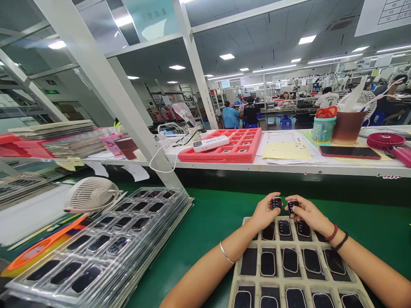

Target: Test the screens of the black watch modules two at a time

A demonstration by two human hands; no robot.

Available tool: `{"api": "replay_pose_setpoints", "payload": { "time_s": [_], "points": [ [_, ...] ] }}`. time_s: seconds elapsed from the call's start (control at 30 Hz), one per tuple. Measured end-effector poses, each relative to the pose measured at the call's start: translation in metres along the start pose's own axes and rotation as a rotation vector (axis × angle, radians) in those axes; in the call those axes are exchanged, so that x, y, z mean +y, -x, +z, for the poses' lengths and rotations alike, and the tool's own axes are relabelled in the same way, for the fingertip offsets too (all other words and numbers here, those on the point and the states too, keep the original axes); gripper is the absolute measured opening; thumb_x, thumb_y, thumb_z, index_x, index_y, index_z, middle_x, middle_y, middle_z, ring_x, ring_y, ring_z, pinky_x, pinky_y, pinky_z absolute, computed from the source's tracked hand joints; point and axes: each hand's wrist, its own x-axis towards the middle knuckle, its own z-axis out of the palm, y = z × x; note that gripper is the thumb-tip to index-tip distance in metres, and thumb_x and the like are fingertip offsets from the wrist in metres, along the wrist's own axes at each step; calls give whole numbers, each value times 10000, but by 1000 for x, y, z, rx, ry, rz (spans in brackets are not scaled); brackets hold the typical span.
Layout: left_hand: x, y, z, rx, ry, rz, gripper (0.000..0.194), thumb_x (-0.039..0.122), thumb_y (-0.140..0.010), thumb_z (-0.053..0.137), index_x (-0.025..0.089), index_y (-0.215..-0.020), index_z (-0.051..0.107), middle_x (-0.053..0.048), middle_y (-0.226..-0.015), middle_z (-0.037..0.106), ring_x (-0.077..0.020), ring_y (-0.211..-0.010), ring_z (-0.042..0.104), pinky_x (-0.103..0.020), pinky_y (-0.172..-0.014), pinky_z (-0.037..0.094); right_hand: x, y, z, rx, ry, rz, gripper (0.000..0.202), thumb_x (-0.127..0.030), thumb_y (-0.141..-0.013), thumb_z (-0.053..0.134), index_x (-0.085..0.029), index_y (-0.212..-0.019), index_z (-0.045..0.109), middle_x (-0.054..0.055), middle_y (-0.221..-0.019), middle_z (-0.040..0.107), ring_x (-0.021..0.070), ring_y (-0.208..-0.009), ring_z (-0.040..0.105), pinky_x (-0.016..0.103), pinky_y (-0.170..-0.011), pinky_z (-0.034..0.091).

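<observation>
My left hand [267, 210] is closed around a small smartwatch [276, 202] whose screen is lit. Close to its right, my right hand [304, 210] grips a second smartwatch [292, 207], also with a lit screen, its thumb over the face. Both hands are raised over the far edge of a beige compartment tray [278, 273]. Watch cases with dark faces lie in most of the tray's compartments, and a couple in the far row show lit text. One compartment at the left of the second row holds no watch. My forearms cover parts of the tray's sides.
Stacked clear plastic trays [154, 239] of watch cases stand on the green bench at left, beside a white fan [93, 193] and orange scissors [48, 248]. A shelf beyond carries a red foam tray [253, 145], papers [285, 149] and a phone [349, 152]. A slanted post [128, 107] rises at left.
</observation>
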Motion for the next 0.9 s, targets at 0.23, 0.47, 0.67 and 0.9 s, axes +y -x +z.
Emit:
{"api": "replay_pose_setpoints", "payload": {
  "time_s": [0.23, 0.47, 0.67, 0.9],
  "points": [
    [0, 0, 0, -12, 6, -5, 349, 174, -784, 537, 147, -1130, 573, -65, -908, 644, -129, -689, 595, -236, -647, 478, 3, 0, 0, -1, -26, 6, 339, -398, -819, 554, -183, -1081, 528, 59, -923, 631, 154, -643, 605, 251, -525, 445],
    [-2, -2, -1, 10, 3, -1, 404, 120, -746, 548, 165, -1147, 553, -64, -964, 640, -158, -818, 612, -231, -672, 487, 1, 0, 1, 25, -12, 5, 392, -328, -784, 565, -191, -1145, 496, 71, -992, 623, 177, -745, 616, 252, -547, 453],
    [-4, -1, 0, -10, 17, 26, 484, 26, -677, 520, 154, -1143, 548, -68, -965, 627, -154, -806, 600, -271, -742, 491, -1, 1, 2, -16, -2, -22, 441, -230, -741, 535, -196, -1174, 459, 65, -1016, 601, 165, -751, 612, 244, -544, 446],
    [-5, -3, -2, -42, 36, 16, 276, 171, -769, 537, 128, -1037, 587, -66, -858, 621, -146, -711, 579, -270, -669, 494, -6, 1, 2, -32, 24, 9, 306, -302, -815, 501, -177, -1094, 517, 61, -969, 623, 155, -713, 619, 241, -555, 442]
  ]
}}
